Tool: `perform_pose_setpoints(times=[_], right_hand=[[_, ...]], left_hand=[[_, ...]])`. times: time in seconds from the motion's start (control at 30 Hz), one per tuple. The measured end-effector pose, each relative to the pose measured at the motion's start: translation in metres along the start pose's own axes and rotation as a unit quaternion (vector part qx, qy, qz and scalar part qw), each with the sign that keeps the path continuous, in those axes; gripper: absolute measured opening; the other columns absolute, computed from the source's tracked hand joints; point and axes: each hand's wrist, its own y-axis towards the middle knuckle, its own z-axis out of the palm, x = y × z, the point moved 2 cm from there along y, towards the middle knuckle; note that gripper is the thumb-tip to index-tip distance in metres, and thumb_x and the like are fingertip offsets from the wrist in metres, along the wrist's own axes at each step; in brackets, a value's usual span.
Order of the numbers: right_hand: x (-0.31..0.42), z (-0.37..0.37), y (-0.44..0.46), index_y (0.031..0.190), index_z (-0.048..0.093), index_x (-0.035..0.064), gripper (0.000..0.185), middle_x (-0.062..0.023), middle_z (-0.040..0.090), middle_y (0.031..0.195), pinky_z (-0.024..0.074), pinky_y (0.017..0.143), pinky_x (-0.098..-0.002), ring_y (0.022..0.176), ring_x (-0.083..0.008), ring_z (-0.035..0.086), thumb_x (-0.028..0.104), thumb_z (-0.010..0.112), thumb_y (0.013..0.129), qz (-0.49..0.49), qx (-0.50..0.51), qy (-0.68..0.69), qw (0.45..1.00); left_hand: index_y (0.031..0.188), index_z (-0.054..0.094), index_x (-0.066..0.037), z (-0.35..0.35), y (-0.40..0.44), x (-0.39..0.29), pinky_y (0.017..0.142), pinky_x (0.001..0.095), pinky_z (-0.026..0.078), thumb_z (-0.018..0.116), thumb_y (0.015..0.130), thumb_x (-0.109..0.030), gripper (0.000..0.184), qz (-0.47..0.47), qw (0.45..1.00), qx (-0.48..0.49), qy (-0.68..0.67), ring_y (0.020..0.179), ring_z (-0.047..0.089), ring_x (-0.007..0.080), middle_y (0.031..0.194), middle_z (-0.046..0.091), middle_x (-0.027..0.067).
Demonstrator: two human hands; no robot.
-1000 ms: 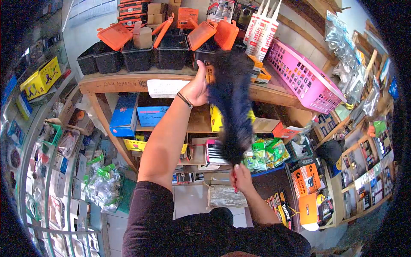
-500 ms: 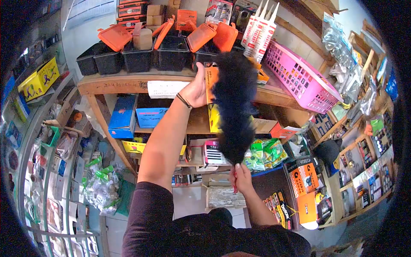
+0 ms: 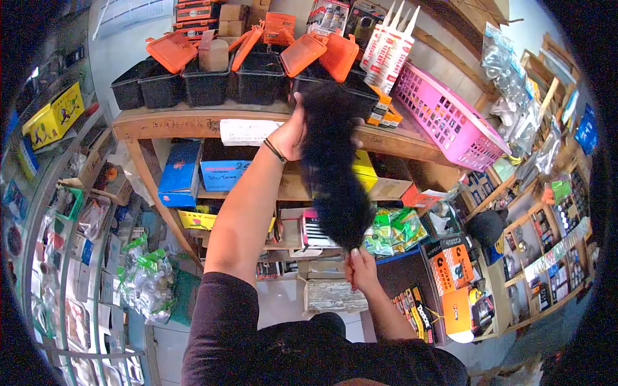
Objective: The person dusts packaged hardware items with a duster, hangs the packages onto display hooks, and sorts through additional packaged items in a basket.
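Observation:
My right hand (image 3: 362, 270) is closed round the thin reddish handle of a black feather duster (image 3: 335, 174), low in front of my body. The duster stands upright, its fluffy head reaching up to the shelf edge. My left hand (image 3: 293, 135), with a dark band at the wrist, is raised at the front of the wooden shelf (image 3: 161, 125). The duster head covers its palm and most of its fingers. Fingertips show at the duster's right side, and the orange box in that hand is hidden behind the feathers.
Black bins (image 3: 261, 83) with orange lids line the shelf top. Right of them are white sealant tubes (image 3: 389, 55) and a pink basket (image 3: 447, 116). Blue boxes (image 3: 225, 175) and a yellow box (image 3: 365, 170) sit below. A glass cabinet (image 3: 71, 257) flanks the left.
The duster head has swung left across my left hand, covering the orange box seen there before. My right hand keeps its grip on the handle, and the view has shifted slightly.

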Motion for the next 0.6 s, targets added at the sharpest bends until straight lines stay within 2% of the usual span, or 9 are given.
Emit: perform_pose_setpoints(times=[0.03, 0.1, 0.17, 0.23, 0.33, 0.43, 0.47, 0.57, 0.6], right_hand=[[0.001, -0.001, -0.002, 0.070, 0.045, 0.0060, 0.028, -0.0011, 0.044, 0.052, 0.0331, 0.036, -0.0216, 0.042, -0.0074, 0.042, 0.027, 0.042, 0.088, 0.000, -0.001, 0.000, 1.000], [0.004, -0.001, -0.002, 0.069, 0.045, 0.0059, 0.028, -0.0008, 0.044, 0.052, 0.0334, 0.037, -0.0216, 0.042, -0.0074, 0.042, 0.027, 0.042, 0.088, 0.023, 0.023, -0.093, 0.995], [0.000, 0.003, -0.003, 0.070, 0.045, 0.0061, 0.029, -0.0007, 0.044, 0.052, 0.0332, 0.037, -0.0218, 0.042, -0.0075, 0.042, 0.029, 0.042, 0.088, -0.016, 0.047, -0.083, 0.995], [0.007, 0.005, -0.007, 0.071, 0.045, 0.0062, 0.029, -0.0003, 0.043, 0.052, 0.0329, 0.037, -0.0219, 0.041, -0.0077, 0.042, 0.030, 0.041, 0.088, -0.006, 0.035, -0.066, 0.997], [0.000, -0.002, -0.002, 0.071, 0.044, 0.0065, 0.027, 0.0004, 0.042, 0.052, 0.0324, 0.036, -0.0218, 0.041, -0.0076, 0.040, 0.028, 0.042, 0.088, -0.003, 0.024, -0.050, 0.998], [0.006, 0.002, -0.005, 0.072, 0.044, 0.0067, 0.027, 0.0002, 0.042, 0.051, 0.0320, 0.036, -0.0218, 0.039, -0.0078, 0.039, 0.028, 0.041, 0.088, -0.013, 0.036, -0.060, 0.997], [0.007, 0.004, -0.007, 0.072, 0.044, 0.0066, 0.028, -0.0002, 0.042, 0.051, 0.0318, 0.035, -0.0219, 0.038, -0.0080, 0.039, 0.029, 0.040, 0.089, -0.024, 0.038, -0.066, 0.997], [0.003, -0.001, -0.003, 0.071, 0.045, 0.0068, 0.027, -0.0004, 0.042, 0.050, 0.0316, 0.035, -0.0220, 0.037, -0.0079, 0.039, 0.027, 0.040, 0.089, -0.012, 0.023, -0.067, 0.997], [0.001, -0.001, -0.002, 0.071, 0.045, 0.0067, 0.028, -0.0003, 0.042, 0.050, 0.0317, 0.035, -0.0221, 0.037, -0.0078, 0.039, 0.027, 0.040, 0.089, -0.002, 0.014, -0.047, 0.999]], left_hand=[[0.113, 0.044, -0.008, -0.009, -0.001, -0.002, 0.077, 0.0442, 0.046, 0.033, 0.084, -0.052, 0.054, -0.025, 0.992, -0.039, -0.117, 0.096, 0.050, 0.0427, 0.109, 0.052, 0.0148], [0.114, 0.043, -0.009, -0.029, 0.003, -0.002, 0.076, 0.0434, 0.047, 0.033, 0.083, -0.052, 0.054, -0.049, 0.992, -0.116, 0.026, 0.095, 0.050, 0.0439, 0.111, 0.050, 0.0159], [0.114, 0.044, -0.012, -0.018, 0.013, 0.003, 0.078, 0.0379, 0.047, 0.026, 0.076, -0.066, 0.068, -0.020, 0.993, -0.096, 0.070, 0.097, 0.054, 0.0295, 0.113, 0.050, 0.0136], [0.115, 0.044, -0.013, 0.007, 0.006, 0.001, 0.081, 0.0390, 0.045, 0.024, 0.077, -0.066, 0.068, -0.022, 0.994, 0.007, 0.105, 0.098, 0.053, 0.0300, 0.116, 0.048, 0.0155], [0.117, 0.041, -0.010, 0.000, 0.002, -0.004, 0.083, 0.0478, 0.041, 0.029, 0.084, -0.054, 0.057, 0.000, 0.964, -0.222, 0.144, 0.102, 0.046, 0.0441, 0.120, 0.044, 0.0178], [0.119, 0.038, -0.008, 0.012, 0.004, 0.000, 0.086, 0.0562, 0.035, 0.031, 0.085, -0.048, 0.052, -0.043, 0.991, -0.042, 0.115, 0.111, 0.036, 0.0451, 0.121, 0.043, 0.0137], [0.116, 0.041, -0.008, -0.002, 0.008, 0.006, 0.085, 0.0560, 0.036, 0.032, 0.085, -0.048, 0.051, 0.092, 0.994, 0.048, 0.030, 0.110, 0.038, 0.0437, 0.119, 0.044, 0.0134], [0.115, 0.043, -0.009, 0.006, -0.001, -0.002, 0.084, 0.0553, 0.037, 0.033, 0.085, -0.048, 0.051, -0.014, 0.967, -0.233, 0.098, 0.108, 0.039, 0.0444, 0.119, 0.044, 0.0134], [0.119, 0.040, -0.009, -0.027, 0.000, -0.001, 0.082, 0.0533, 0.040, 0.032, 0.083, -0.053, 0.057, -0.046, 0.975, -0.042, -0.214, 0.104, 0.043, 0.0448, 0.122, 0.042, 0.0132]])
